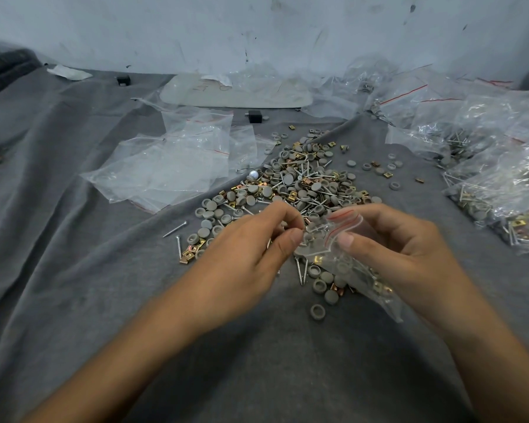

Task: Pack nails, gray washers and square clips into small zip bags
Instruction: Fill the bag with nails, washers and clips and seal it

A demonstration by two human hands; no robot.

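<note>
relation: small zip bag (342,254) at center right, mouth facing left toward the left hand (251,242), long axis running down-right | right hand (388,248) grip pinched on bag's rim | left grip closed on something too small to tell | pile of washers, nails, clips (303,184) just above | gray cloth (74,239), wall behind

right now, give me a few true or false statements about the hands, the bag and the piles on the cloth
1. The right hand holds a small zip bag. True.
2. That bag is empty. False: washers and clips show inside it.
3. The left hand rests flat on the cloth. False: its fingers pinch at the bag's mouth.
4. The loose pile of parts lies beyond the hands. True.
5. The filled bags sit on the left. False: they are on the right.
</note>
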